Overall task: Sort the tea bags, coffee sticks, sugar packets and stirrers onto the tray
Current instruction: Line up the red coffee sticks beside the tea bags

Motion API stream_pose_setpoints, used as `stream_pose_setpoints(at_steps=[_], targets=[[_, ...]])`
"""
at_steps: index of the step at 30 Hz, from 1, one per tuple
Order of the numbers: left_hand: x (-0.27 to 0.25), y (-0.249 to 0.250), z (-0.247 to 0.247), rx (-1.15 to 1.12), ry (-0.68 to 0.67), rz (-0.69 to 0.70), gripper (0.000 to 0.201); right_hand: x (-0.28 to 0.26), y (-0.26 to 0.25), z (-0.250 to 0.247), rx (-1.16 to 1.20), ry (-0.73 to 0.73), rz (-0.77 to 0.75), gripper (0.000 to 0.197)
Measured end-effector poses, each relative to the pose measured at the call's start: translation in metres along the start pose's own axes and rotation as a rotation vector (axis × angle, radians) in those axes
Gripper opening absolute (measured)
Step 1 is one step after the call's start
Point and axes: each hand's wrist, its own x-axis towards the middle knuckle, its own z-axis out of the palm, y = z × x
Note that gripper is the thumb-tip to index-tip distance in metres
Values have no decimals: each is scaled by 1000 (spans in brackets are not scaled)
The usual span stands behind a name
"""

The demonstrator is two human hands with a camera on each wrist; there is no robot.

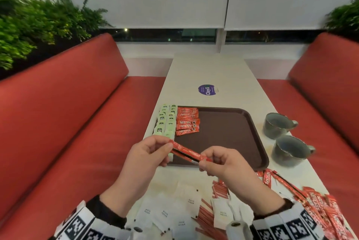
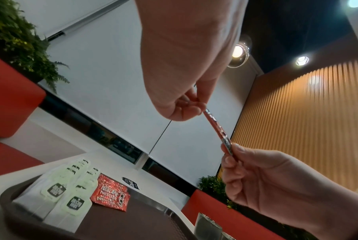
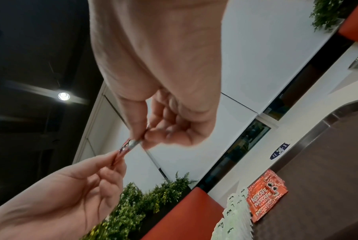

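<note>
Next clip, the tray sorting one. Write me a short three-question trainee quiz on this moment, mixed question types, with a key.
1. True or false: the tea bags lie along the left edge of the tray.
2. What do the left hand and right hand hold between them? A) a stirrer B) a coffee stick C) a sugar packet
3. Fill in: the sugar packets lie on the ____, not on the tray.

Key: 1 true; 2 B; 3 table
</note>
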Motion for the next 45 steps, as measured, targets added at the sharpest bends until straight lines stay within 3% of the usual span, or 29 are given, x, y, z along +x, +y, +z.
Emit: stream_pose_setpoints(at_steps=[1, 3, 5, 6, 8, 10, 12, 16, 20, 23, 27, 30, 32, 33, 36, 39, 45], targets=[[-1, 3, 3, 2, -5, 3, 17, -1, 3, -4, -61, 104, -81, 12], [-5, 9, 8, -46, -38, -12, 28, -3, 5, -17, -279, 333, -432, 5], [-10, 15, 17, -173, -82, -43, 28, -6, 12, -30, -500, 382, -809, 9], [-13, 18, 23, -216, -95, -41, 23, -6, 16, -35, -569, 369, -920, 10], [-16, 20, 34, -154, -63, 15, 27, -6, 20, -45, -607, 364, -1016, 14], [-19, 17, 42, -27, 1, 93, 38, -7, 23, -50, -582, 375, -1019, 15], [-26, 15, 47, 24, 57, 142, 34, -9, 23, -52, -583, 377, -1021, 14], [-33, 10, 47, 17, 94, 88, 23, -13, 23, -49, -590, 355, -1072, 15], [-34, 9, 43, 52, -3, -56, 39, -13, 20, -48, -531, 332, -1000, 18], [-34, 10, 37, 9, -139, -152, 31, -5, 17, -45, -561, 315, -1003, 19], [-22, 8, 26, 11, -176, -226, 13, 9, 12, -38, -600, 303, -1029, 17], [-14, -1, 19, 87, -232, -271, 12, 17, 12, -29, -596, 288, -1004, 17], [-8, -8, 17, 28, -214, -289, 14, 20, 10, -16, -439, 364, -836, 20], [-5, -12, 17, -25, -173, -301, 15, 20, 7, -8, -271, 391, -671, 25], [10, -22, 16, -155, -36, -346, 11, 27, -5, 14, 144, 282, -188, 25], [25, -28, 15, -156, -6, -334, 10, 45, -7, 29, 69, 243, -91, 6], [45, -36, -6, -41, -49, -273, 16, 95, 2, 39, -60, 222, -15, 17]])
